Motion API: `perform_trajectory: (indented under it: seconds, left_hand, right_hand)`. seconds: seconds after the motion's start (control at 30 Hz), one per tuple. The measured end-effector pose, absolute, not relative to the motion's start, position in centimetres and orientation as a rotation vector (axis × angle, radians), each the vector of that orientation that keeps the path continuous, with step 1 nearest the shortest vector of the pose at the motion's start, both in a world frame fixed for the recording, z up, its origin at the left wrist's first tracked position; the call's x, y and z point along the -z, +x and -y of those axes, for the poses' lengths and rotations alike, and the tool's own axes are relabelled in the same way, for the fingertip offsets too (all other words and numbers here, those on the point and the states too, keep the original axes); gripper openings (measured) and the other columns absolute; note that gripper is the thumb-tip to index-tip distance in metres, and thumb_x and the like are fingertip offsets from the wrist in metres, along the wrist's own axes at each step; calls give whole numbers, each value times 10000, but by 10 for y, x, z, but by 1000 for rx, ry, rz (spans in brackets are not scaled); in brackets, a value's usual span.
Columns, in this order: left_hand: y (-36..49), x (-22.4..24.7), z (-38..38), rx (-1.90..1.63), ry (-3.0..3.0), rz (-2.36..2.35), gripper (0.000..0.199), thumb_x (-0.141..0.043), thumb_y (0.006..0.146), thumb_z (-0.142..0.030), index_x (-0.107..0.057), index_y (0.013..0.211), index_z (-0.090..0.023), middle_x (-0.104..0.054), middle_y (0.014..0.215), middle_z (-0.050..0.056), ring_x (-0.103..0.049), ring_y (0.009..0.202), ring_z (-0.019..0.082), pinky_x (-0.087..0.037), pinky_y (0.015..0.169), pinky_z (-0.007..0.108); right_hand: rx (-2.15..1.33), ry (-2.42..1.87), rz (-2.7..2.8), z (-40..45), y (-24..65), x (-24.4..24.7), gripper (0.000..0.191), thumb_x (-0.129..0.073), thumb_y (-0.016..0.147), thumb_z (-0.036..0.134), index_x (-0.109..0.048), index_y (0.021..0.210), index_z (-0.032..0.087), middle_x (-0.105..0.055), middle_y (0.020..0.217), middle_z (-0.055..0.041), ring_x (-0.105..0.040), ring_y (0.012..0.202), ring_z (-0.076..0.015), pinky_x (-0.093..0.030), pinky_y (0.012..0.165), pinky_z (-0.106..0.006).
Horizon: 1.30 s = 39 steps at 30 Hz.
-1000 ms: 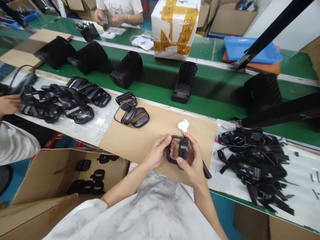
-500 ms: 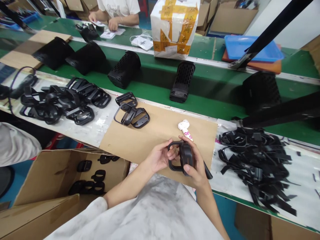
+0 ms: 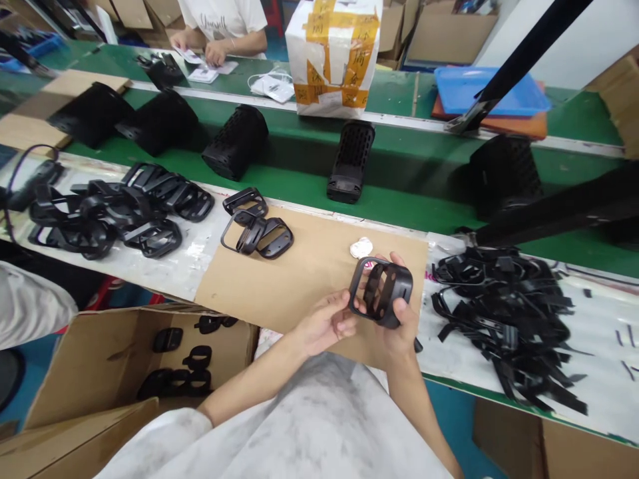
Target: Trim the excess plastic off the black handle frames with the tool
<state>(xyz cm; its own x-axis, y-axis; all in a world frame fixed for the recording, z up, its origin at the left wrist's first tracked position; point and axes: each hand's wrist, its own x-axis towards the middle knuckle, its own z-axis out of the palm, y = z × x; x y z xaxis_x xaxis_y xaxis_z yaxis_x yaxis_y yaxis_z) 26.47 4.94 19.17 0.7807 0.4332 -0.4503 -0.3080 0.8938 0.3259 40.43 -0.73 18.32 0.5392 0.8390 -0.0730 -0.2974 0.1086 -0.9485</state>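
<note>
My right hand (image 3: 402, 329) is closed round a black plastic frame (image 3: 399, 293), a rounded loop with a thick slotted side, tilted above the cardboard sheet (image 3: 309, 266). The thumb presses on its near side and the fingers reach behind it. At the frame's left rim, my left hand (image 3: 327, 322) touches with thumb and curled fingers. Behind the frame lies a white-wrapped tool end (image 3: 361, 247), partly hidden; a dark tip shows beside my right wrist. Several similar black frames (image 3: 277, 238) lie on the sheet's far left corner.
A heap of black frames (image 3: 150, 193) covers the bench at left. Dark strips and trimmed pieces (image 3: 509, 326) pile up at right. Black perforated housings (image 3: 352, 159) stand on the green belt. An open carton (image 3: 94, 352) holds more frames below left. A person (image 3: 222, 26) works opposite.
The black frame has turned so its opening faces me more and has risen slightly to the right. My left fingers have come out of the loop to its left edge.
</note>
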Motion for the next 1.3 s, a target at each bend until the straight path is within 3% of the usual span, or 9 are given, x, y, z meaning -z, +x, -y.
perform_trajectory:
  seconds: [0.13,0.23,0.37,0.47,0.63,0.73,0.87,1.07,1.3]
  left_hand:
    - [266,-193,-44,-486,176,-526,325,-859,811,-372,-648,797,-125,-682,780,-1,-223,397,-16,-234,467,182]
    - [262,-194,-47,-469,256,-534,345,-843,820,-406,-648,798,-124,-681,783,6,-195,397,-17,-219,462,195]
    - [254,-187,-62,-404,498,-546,397,-826,821,-490,-699,843,-115,-700,877,81,-479,550,64,-354,558,230]
    - [254,-184,-77,-479,637,-563,454,-808,811,-557,-726,911,-122,-710,930,110,-629,845,187,-467,795,287]
    - [260,-186,-100,-494,520,-672,489,-761,825,-605,-563,726,-168,-458,602,-27,-424,550,106,-393,588,235]
    - [260,-184,-114,-590,551,-731,496,-733,854,-567,-473,670,-186,-382,570,-43,-367,518,94,-346,539,219]
    - [259,-175,-131,-750,613,-759,406,-787,811,-448,-513,688,-175,-467,614,-21,-442,575,100,-386,576,220]
    - [265,-163,-145,-867,700,-847,441,-833,760,-485,-535,695,-166,-494,603,-31,-449,545,84,-348,544,214]
    - [266,-164,-150,-896,811,-905,546,-823,715,-452,-391,519,-183,-310,463,-68,-278,432,39,-204,470,209]
  right_hand:
    - [-948,-1125,564,7,402,-179,994,-704,787,705,-371,1612,261,-648,1382,-152,-692,1139,-368,-594,888,-512]
    - [-920,-1127,663,8,407,-176,1018,-673,802,754,-340,1629,262,-575,1491,-170,-695,1149,-372,-603,877,-509]
    - [-849,-1211,938,8,420,-184,949,-658,850,734,-369,1616,255,-446,1620,-161,-592,1339,-383,-553,1029,-532]
    - [-732,-1296,1238,8,424,-193,856,-728,864,620,-433,1583,262,-416,1647,-125,-390,1523,-370,-340,1243,-568]
    - [-701,-1525,1472,14,420,-195,897,-785,866,497,-340,1626,331,-278,1715,-81,-273,1585,-321,-265,1289,-539]
    - [-602,-1717,1437,22,428,-182,758,-718,919,504,-416,1590,321,-371,1654,-100,-352,1541,-312,-322,1260,-527]
    - [-374,-1996,1318,34,444,-153,541,-647,944,467,-613,1420,213,-591,1322,-146,-557,1296,-321,-440,1148,-537]
    - [-310,-2085,1338,38,447,-134,485,-595,950,425,-654,1352,159,-637,1173,-144,-576,1147,-324,-477,1051,-537]
    - [-308,-2083,1262,34,444,-139,429,-588,933,386,-688,1275,147,-660,1111,-137,-612,1075,-303,-499,1008,-498]
